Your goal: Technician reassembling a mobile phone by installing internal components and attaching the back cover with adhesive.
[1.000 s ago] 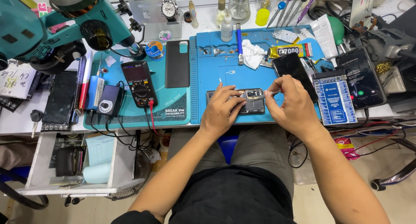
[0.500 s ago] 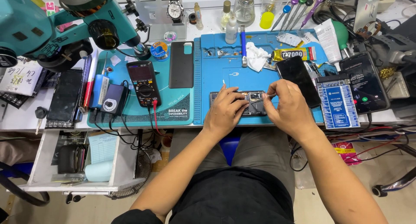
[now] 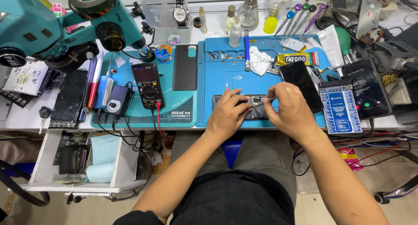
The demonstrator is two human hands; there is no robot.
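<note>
Opened phone (image 3: 254,106) lying crosswise on blue mat (image 3: 217,77), long axis left-right; left hand (image 3: 227,113) pinning its left end, right hand (image 3: 291,109) pinching small part over its right end

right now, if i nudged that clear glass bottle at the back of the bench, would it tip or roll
The clear glass bottle stands upright on a wide base, so a light nudge would probably slide it rather than tip it. It looks round, so once on its side it could roll. Being glass, it is likely fragile, and smaller bottles crowd it.
</note>
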